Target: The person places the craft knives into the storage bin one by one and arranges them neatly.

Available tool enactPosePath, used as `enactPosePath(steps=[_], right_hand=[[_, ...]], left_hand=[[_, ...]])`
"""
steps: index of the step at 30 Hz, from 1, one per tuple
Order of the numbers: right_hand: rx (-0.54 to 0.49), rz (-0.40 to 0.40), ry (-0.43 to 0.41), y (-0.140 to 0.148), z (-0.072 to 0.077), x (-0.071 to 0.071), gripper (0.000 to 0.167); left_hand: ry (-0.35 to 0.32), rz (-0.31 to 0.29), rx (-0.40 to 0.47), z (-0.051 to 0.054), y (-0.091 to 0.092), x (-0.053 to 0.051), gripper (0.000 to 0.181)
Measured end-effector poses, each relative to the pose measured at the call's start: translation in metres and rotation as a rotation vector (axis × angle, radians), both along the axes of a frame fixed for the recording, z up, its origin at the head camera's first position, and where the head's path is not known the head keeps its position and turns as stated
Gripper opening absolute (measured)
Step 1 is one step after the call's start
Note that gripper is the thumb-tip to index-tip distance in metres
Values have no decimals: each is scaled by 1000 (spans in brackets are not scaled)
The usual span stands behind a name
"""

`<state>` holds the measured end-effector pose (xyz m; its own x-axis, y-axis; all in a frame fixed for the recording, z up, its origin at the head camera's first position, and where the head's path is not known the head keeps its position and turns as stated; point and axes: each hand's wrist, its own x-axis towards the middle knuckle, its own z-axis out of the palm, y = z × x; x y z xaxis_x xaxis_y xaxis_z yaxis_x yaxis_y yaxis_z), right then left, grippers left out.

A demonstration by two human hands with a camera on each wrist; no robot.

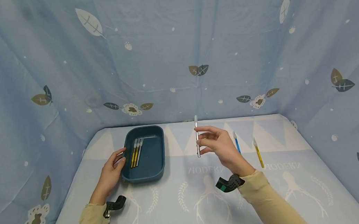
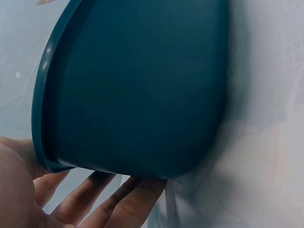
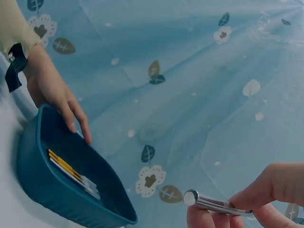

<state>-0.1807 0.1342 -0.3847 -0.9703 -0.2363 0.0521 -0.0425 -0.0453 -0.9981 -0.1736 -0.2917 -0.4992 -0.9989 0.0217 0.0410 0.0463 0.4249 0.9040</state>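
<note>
A silver capped pen (image 1: pixel 197 135) is pinched upright above the table (image 1: pixel 174 213) by the thumb and bent fingers of the right hand (image 1: pixel 220 144). The blue tray (image 1: pixel 154 157) is touched at its left side by the loosely extended fingers of the left hand (image 1: pixel 109 173), and two yellow pens (image 1: pixel 134 154) and another silver pen (image 1: pixel 139 153) are laid inside.

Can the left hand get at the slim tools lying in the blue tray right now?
Probably yes. The left hand touches the left side of the tray, the slim tools lie just inside, and nothing visible covers them.
</note>
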Motion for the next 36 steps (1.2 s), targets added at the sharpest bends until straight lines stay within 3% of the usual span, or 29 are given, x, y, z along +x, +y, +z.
enactPosePath(steps=[14, 36], right_hand=[[-34, 11, 12, -23, 5, -1, 47], [-87, 39, 1, -63, -4, -10, 45]], left_hand=[[2, 3, 1, 0, 1, 0, 54], [0, 0, 9, 0, 2, 1, 54]])
